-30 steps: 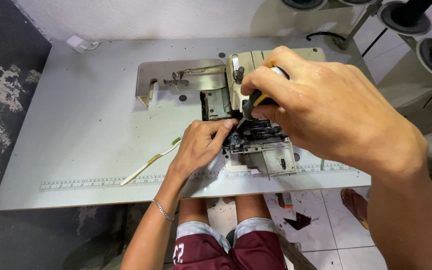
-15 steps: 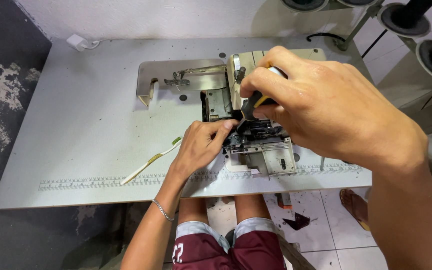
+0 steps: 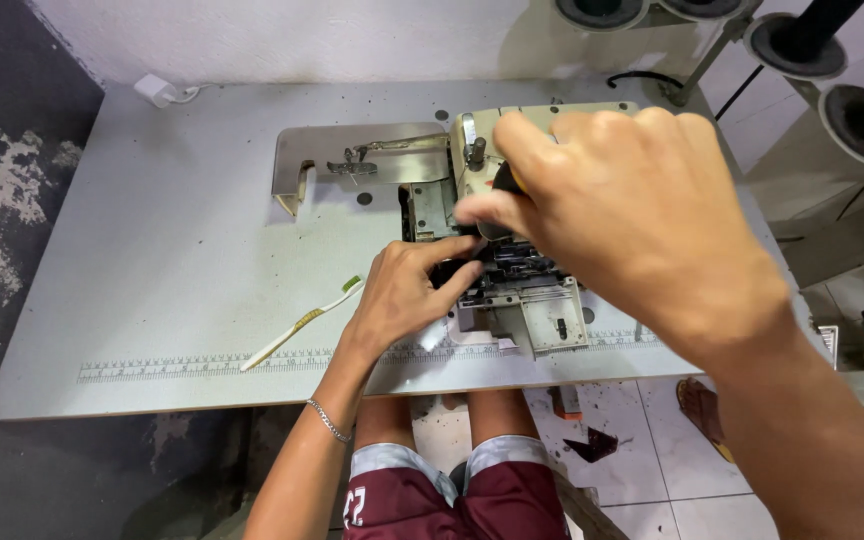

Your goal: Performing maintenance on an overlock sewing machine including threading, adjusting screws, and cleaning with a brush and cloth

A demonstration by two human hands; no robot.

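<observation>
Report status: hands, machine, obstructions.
Left hand fingers on sewing machine. Right hand grips dark-handled tool above it. Toothbrush lies aside, clear.

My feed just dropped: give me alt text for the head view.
Both hands work on a sewing machine set in a grey table: the right hand grips a dark-handled tool, the left hand presses the mechanism. A toothbrush lies left.

Sewing machine [image 3: 512, 250]: cream-grey, sitting upright on table, front mechanism lying exposed.
Tool handle [image 3: 505, 180]: dark, yellow-tipped, standing over machine.
</observation>
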